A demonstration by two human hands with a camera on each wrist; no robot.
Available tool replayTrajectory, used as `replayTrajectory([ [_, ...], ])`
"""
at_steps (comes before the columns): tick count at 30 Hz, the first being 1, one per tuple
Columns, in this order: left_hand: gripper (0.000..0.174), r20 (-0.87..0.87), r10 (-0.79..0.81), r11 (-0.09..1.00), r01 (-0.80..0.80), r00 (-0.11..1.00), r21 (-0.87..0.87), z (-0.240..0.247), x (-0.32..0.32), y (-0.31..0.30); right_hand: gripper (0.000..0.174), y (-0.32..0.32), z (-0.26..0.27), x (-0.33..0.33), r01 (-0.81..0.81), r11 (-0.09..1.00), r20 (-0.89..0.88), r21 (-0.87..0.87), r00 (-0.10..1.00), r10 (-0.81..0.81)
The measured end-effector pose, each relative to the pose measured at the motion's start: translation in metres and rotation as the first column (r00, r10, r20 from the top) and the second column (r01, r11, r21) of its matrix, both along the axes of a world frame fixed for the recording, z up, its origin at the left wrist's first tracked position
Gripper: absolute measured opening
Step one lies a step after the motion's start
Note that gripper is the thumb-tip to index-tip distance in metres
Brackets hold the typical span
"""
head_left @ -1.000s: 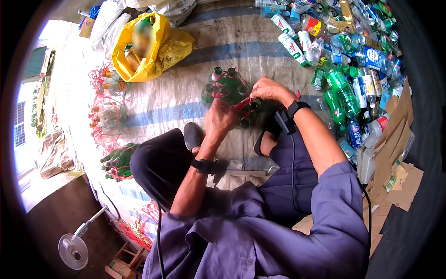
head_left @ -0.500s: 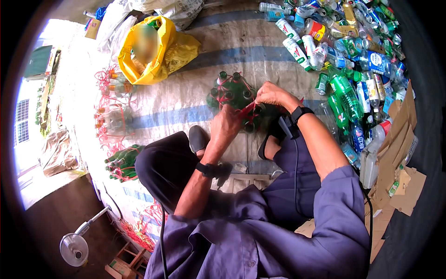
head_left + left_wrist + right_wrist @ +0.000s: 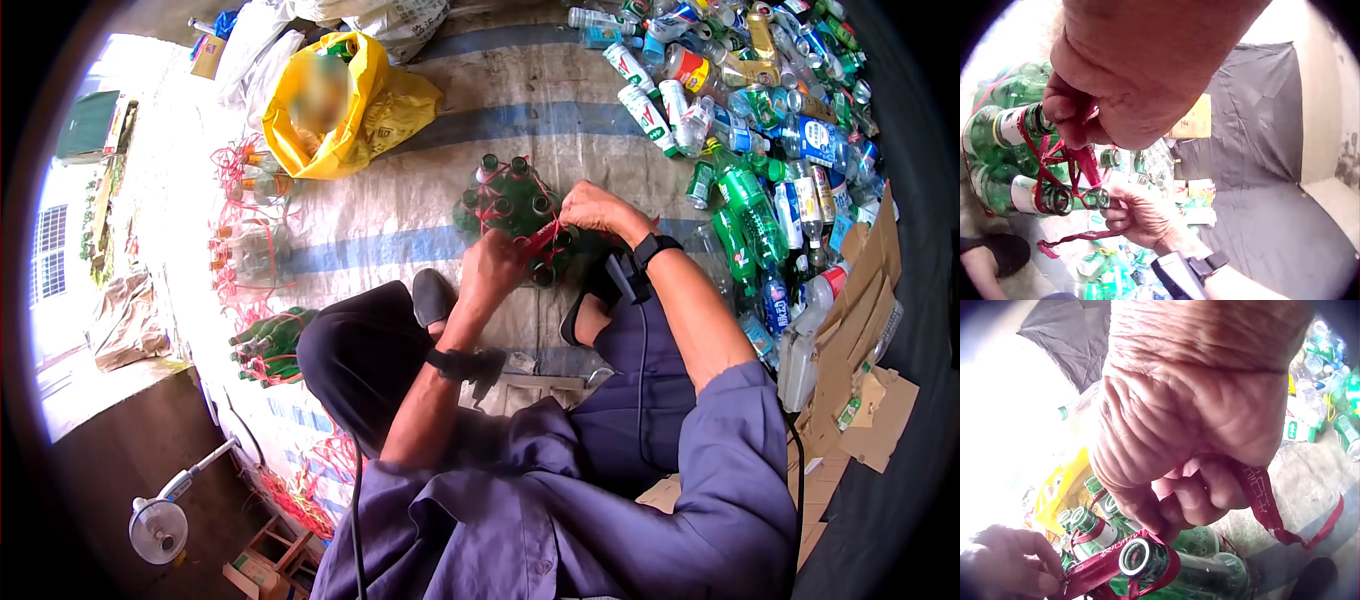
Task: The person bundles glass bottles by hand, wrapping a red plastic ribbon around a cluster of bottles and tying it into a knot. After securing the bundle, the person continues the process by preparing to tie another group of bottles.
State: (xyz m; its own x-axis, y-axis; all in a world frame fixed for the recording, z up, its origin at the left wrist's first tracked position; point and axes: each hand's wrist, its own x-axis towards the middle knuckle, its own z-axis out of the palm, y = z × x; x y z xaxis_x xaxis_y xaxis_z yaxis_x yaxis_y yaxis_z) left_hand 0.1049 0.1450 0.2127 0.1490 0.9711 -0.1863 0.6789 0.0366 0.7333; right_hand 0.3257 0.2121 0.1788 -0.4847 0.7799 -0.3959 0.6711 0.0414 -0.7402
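Several upright green bottles [image 3: 503, 205] stand bunched together, with red ribbon [image 3: 1089, 167] laced round and between their necks. My left hand [image 3: 494, 263] pinches the ribbon at the near left side of the bunch. On the right side, my right hand [image 3: 597, 207] has its fingers curled round the same ribbon; a loose tail [image 3: 1266, 503] hangs from it. Between the two hands the ribbon is stretched past a bottle mouth [image 3: 1141, 557] in the right wrist view. In the left wrist view my right hand [image 3: 1144, 215] is beside the bottle necks.
A yellow bag [image 3: 375, 110] stands at the upper left. Tied bottle bundles [image 3: 272, 345] line the left side of the striped sheet [image 3: 400, 250]. Cans and plastic bottles [image 3: 745, 200] are heaped at the right, beside cardboard [image 3: 850, 320]. A fan [image 3: 158, 530] is at the lower left.
The head view has shifted, so the scene appears slightly further right. Both hands keep hold of the ribbon, with little visible movement against the bottles.
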Motion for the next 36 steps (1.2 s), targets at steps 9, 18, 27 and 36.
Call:
replayTrajectory([
  [9,0.006,-0.191,-0.051,0.993,0.07,0.98,0.091,0.011,0.009,-0.007,0.028,0.0,0.007,-0.004,0.074,0.992,0.107,-0.1,0.992,-0.063],
  [18,0.024,-0.216,-0.061,0.958,0.117,0.975,0.26,0.001,0.004,0.001,0.027,-0.001,0.001,-0.006,0.046,0.998,0.184,-0.045,0.982,-0.037],
  [27,0.018,-0.359,-0.058,0.908,0.199,0.932,0.369,0.004,0.001,-0.006,0.024,0.0,-0.002,-0.013,0.231,0.973,0.233,0.007,0.946,-0.226],
  [36,0.017,-0.441,-0.084,0.917,0.242,0.894,0.316,0.0,0.0,0.01,0.024,0.001,-0.004,-0.008,0.241,0.962,0.279,0.125,0.922,-0.267],
])
